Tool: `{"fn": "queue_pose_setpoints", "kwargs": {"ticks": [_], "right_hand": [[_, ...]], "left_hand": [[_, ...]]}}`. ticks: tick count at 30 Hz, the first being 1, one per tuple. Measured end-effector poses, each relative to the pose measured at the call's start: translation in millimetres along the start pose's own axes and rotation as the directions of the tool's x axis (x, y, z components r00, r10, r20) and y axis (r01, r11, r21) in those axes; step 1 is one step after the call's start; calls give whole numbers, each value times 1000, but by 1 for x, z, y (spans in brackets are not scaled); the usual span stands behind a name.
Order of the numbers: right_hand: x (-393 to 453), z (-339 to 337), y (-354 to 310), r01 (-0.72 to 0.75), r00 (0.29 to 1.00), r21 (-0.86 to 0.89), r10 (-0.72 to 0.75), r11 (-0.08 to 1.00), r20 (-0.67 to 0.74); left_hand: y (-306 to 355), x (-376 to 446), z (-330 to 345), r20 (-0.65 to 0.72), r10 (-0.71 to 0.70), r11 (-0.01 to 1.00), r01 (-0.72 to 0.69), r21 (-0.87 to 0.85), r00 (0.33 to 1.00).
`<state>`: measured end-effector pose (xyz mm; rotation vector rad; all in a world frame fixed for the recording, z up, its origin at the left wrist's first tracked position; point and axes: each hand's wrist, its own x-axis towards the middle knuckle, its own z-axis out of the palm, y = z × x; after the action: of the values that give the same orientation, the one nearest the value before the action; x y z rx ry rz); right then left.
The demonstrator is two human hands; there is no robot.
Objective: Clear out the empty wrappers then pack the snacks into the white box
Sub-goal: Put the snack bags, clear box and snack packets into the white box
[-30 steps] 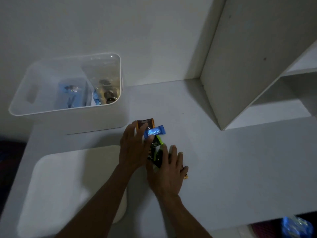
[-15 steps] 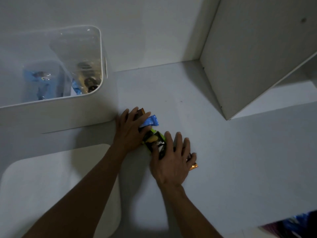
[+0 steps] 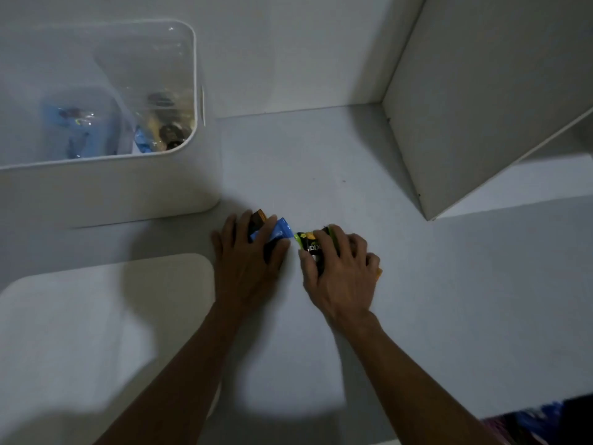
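My left hand [image 3: 248,261] lies on the white desk, fingers closed over a blue snack packet [image 3: 278,232] and a brown-orange one [image 3: 257,218]. Just to its right, my right hand [image 3: 340,268] grips a black and green snack packet [image 3: 308,242]; an orange packet edge [image 3: 379,273] shows under its little finger. The white box [image 3: 106,184] stands at the upper left, close to my left hand. Inside it are blue and dark wrapped snacks [image 3: 154,136] and clear plastic.
The box's flat white lid [image 3: 106,316] lies on the desk at the lower left, under my left forearm. A white shelf unit's side panel [image 3: 481,101] stands at the right. A wall backs the desk. Coloured items [image 3: 542,419] lie beyond the desk's front right edge.
My hands have drawn apart, splitting the pile: the left keeps the blue and brown packets, the right the black-green one. The view has shifted closer to the box.
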<state>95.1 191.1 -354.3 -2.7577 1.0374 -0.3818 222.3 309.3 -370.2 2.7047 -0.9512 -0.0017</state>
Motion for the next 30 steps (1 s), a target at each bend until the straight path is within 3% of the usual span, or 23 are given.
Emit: {"fn": "queue_pose_setpoints", "kwargs": {"ticks": [6, 18, 22, 26, 30], "right_hand": [[-2, 5, 18, 52, 997, 57, -49, 997, -55], [-4, 9, 15, 139, 986, 18, -137, 990, -100], [-7, 9, 16, 150, 983, 82, -140, 985, -123], [-12, 0, 16, 76, 995, 200, -61, 977, -78], [-19, -11, 14, 28, 999, 327, -14, 945, -45]], "left_hand": [[16, -21, 14, -248, 48, 993, -72, -89, 967], [39, -33, 22, -330, 62, 977, -125, -174, 942], [49, -41, 20, -354, 47, 966, -133, -222, 934], [52, -45, 12, -329, -71, 922, -64, -381, 942], [55, -51, 0, -290, -217, 810, 6, -587, 932]]}}
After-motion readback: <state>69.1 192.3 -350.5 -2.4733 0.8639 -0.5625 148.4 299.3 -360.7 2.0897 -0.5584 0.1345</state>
